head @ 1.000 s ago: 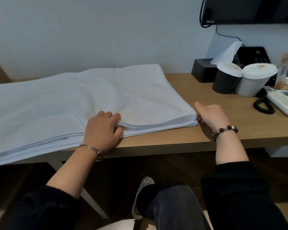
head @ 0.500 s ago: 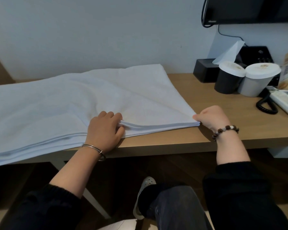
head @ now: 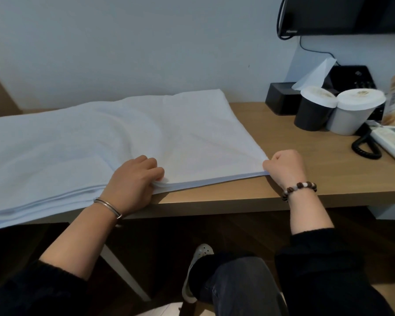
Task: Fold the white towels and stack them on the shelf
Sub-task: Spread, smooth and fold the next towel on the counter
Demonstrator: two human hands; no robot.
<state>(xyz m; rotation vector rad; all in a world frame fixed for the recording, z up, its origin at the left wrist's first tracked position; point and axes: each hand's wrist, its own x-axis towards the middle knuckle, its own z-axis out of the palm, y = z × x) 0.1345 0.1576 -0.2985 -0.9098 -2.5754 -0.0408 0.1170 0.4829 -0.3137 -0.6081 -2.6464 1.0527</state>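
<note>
Left hand (head: 132, 179) pinches the towel (head: 100, 142) at its near edge, right hand (head: 284, 167) its corner by the table (head: 317, 179) front; lift both together, layers aligned

Left hand (head: 132, 181), right hand (head: 285, 167) — on towel (head: 96, 137) edge

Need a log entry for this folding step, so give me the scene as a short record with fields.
towel: white towel, layered, spread across the wooden desk
left hand: left hand grips the layers at the near edge
right hand: right hand pinches the near right corner
also on desk: black cup, white cup, tissue box, phone
shelf: not in view
</note>
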